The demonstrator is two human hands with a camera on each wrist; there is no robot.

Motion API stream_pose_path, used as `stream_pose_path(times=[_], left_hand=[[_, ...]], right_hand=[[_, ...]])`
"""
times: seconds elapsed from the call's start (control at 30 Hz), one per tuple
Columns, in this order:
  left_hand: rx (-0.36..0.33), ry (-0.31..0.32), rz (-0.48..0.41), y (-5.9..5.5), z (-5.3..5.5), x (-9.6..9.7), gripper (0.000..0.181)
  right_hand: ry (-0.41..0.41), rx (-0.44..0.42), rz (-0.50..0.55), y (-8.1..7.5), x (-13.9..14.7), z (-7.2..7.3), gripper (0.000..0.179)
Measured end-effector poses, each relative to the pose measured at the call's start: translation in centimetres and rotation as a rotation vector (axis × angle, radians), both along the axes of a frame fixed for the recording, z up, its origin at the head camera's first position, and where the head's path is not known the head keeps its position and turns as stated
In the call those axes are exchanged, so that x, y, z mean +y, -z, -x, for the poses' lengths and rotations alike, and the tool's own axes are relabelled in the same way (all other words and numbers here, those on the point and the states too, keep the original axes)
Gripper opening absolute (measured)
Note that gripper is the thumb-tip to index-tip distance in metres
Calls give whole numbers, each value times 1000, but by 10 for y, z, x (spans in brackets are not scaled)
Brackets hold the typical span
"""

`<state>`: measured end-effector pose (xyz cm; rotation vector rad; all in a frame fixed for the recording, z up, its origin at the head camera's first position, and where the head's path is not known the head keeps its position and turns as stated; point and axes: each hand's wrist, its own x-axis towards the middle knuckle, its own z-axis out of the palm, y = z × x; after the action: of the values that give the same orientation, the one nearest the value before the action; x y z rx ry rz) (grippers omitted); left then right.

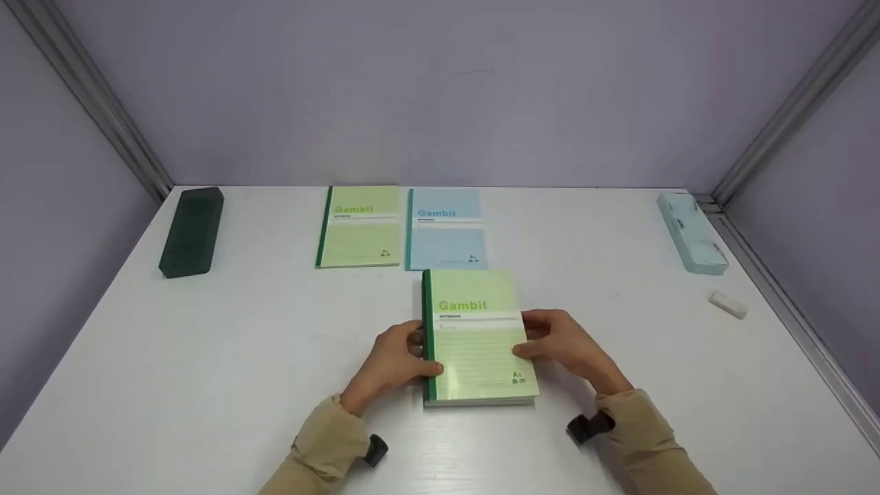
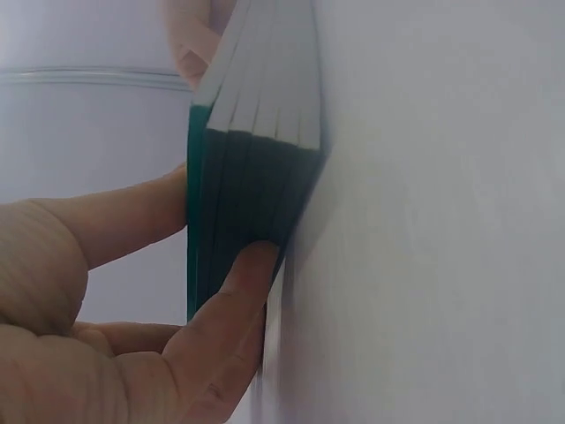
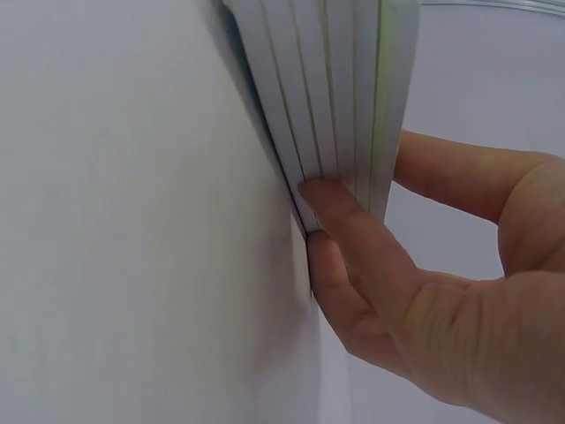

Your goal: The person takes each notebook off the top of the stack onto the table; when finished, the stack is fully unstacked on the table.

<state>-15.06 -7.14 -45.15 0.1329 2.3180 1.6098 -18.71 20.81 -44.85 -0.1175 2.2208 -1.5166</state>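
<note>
A stack of several notebooks [image 1: 481,357], with a light green "Gambit" cover on top, is at the front middle of the white table. My left hand [image 1: 392,361] grips its spine side, thumb over the top cover. From the right, my right hand [image 1: 567,347] holds the opposite edge, its thumb also on the cover. Dark spines [image 2: 252,190] show in the left wrist view, fingers against them. In the right wrist view the white page edges [image 3: 309,88] meet my fingertips [image 3: 327,199]. The stack's underside is hidden.
Behind the stack lie a green notebook [image 1: 361,240] and a blue notebook [image 1: 447,244], side by side. A dark green case [image 1: 192,234] sits at the far left. On the right are a light blue case [image 1: 693,234] and a white eraser [image 1: 727,305]. Walls enclose the table.
</note>
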Motion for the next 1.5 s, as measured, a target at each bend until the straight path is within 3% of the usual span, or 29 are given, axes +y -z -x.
stream_pose_path(times=[0.2,0.47,0.6,0.9,1.5], left_hand=[[25,-8,30,1,1,2,63],[38,-15,55,1,1,2,69],[35,-16,56,1,2,2,70],[47,-22,61,0,1,1,68],[24,31,75,-1,2,-5,67]], right_hand=[[10,-30,-35,-4,3,1,59],[31,-78,-85,-6,6,-1,31],[5,-89,-105,-7,8,-1,29],[-90,-171,116,-11,14,3,36],[-166,-216,293,-15,22,6,52]])
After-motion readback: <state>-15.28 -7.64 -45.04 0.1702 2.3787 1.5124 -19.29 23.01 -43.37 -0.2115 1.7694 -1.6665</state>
